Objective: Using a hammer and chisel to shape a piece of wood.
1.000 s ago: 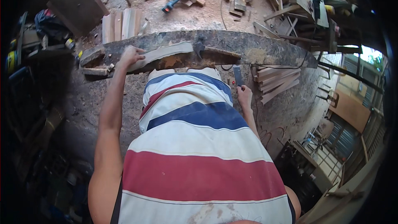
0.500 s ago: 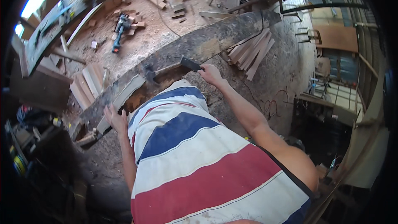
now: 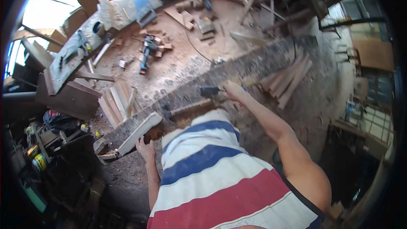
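My right hand (image 3: 234, 90) is closed around a tool with a dark, flat rectangular end (image 3: 209, 91), held at the bench; its exact kind is unclear. To its left, a hammer (image 3: 167, 112) lies with its wooden handle toward the right. My left hand (image 3: 146, 149) has its fingers apart at the near edge of a pale wooden board (image 3: 140, 133), seemingly touching it. That board lies along the left part of a long dark wooden bench (image 3: 271, 53). My striped shirt hides some of the bench's near edge.
Wood strips (image 3: 290, 80) lean at the bench's right, and more boards (image 3: 116, 104) stand at its left. Beyond it, a cordless power tool (image 3: 147, 54) lies among wood offcuts on the dusty floor. A handsaw (image 3: 142, 2) rests on the far bench.
The view has shifted, so the bench sits lower and farther right. My right hand and its tool have moved slightly away from me; my left hand has shifted along the pale board toward my body.
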Motion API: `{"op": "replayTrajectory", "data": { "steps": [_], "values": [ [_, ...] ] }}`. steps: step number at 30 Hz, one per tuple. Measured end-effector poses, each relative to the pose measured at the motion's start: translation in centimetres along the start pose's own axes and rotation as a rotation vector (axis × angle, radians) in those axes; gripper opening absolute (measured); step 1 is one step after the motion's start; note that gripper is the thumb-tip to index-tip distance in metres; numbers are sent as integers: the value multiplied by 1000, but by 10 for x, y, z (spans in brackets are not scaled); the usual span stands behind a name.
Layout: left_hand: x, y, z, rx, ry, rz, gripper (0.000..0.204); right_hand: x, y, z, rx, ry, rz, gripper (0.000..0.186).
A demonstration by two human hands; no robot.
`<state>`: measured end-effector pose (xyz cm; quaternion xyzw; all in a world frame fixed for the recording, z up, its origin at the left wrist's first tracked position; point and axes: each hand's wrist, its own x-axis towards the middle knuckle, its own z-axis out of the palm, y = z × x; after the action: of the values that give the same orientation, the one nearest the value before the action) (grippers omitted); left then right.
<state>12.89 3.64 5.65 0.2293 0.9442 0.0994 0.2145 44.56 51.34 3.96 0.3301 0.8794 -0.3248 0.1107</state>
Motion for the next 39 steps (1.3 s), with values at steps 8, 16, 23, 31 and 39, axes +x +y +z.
{"op": "replayTrajectory", "data": {
  "steps": [8, 16, 23, 31, 39],
  "values": [
    [-71, 0, 31, -137, -9, -276, 58, 51, -32, -24, 126, 40, 84, 27],
    [-240, -7, 78, -455, -129, -798, 41, 364, -220, -37, 384, 306, -216, 36],
    [-342, 38, 132, -499, -95, -1061, 38, 558, -270, -75, -50, 464, -265, 26],
    [-343, 75, 221, -703, -266, -1125, 35, 282, -229, -10, 236, 320, -710, 17],
    [-269, -22, 259, -480, -462, -598, 31, -44, 0, 59, 27, -229, -66, 28]
  ]
}}
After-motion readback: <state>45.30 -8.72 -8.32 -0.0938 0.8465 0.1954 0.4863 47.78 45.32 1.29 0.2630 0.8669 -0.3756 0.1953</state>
